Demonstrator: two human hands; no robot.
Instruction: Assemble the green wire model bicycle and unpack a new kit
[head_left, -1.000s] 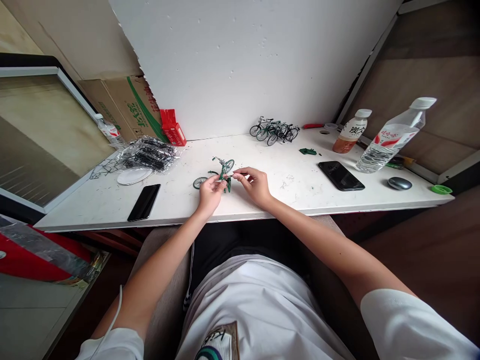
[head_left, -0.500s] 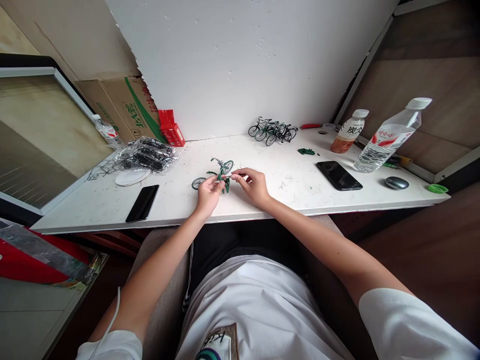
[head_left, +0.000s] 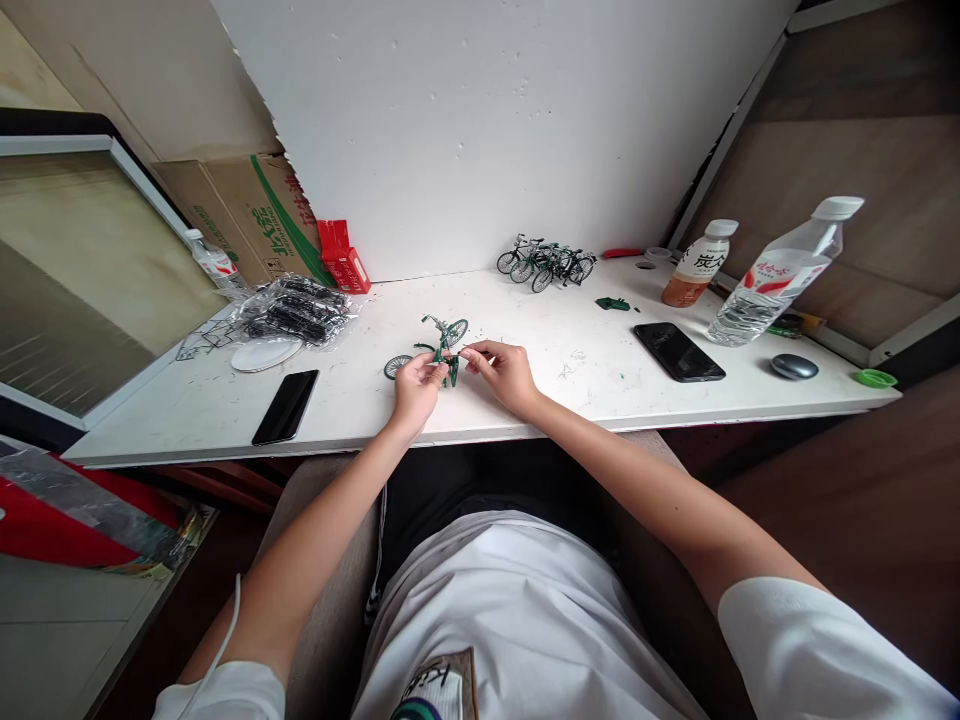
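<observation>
Near the front edge of the white table (head_left: 360,400), my left hand (head_left: 416,390) grips a green model bicycle (head_left: 440,352) between thumb and fingers. The bicycle's handlebar and one spoked wheel (head_left: 455,333) point away from me. Another spoked wheel (head_left: 397,367) shows left of my fingers; whether it is attached I cannot tell. My right hand (head_left: 504,374) is in a pinch at the bicycle's right side, its fingertips close to the green frame. Whatever is in that pinch is too small to make out.
Several assembled model bicycles (head_left: 546,264) stand at the back. A green plastic piece (head_left: 613,303), a phone (head_left: 679,352) and bottles (head_left: 784,275) are on the right. Leftward lie another phone (head_left: 285,407), bagged black parts (head_left: 296,310) and a red box (head_left: 343,258).
My right fingertips have shifted very slightly at the bicycle's right side. My left hand keeps its grip, and the other things stay where they were.
</observation>
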